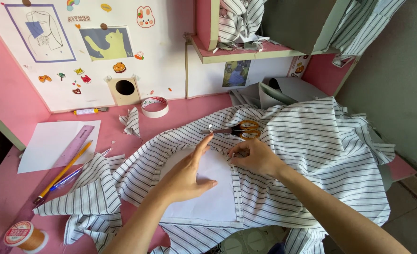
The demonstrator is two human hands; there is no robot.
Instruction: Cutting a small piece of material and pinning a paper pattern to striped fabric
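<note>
Left hand (pixel 187 174) flat, grip wide, pressing white paper pattern (pixel 213 193) on striped fabric (pixel 321 150); right hand (pixel 253 157) pinching fabric edge; scissors (pixel 243 129) at 12 o'clock.

Left hand (pixel 189 171) flat on white paper (pixel 213 197); right hand (pixel 255 157) pinches striped fabric (pixel 321 150) (scissors (pixel 243 129) near).

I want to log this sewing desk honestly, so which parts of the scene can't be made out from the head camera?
- White paper piece: its left part lies under the left hand.
- Scissors: blade tips sink into folds of the striped fabric.
- Right hand: fingertips curl into the fabric edge; what they pinch is too small to tell.
- Thread spool: cut off by the bottom edge.
- Purple ruler: lower end passes under the pencil and fabric.
</note>
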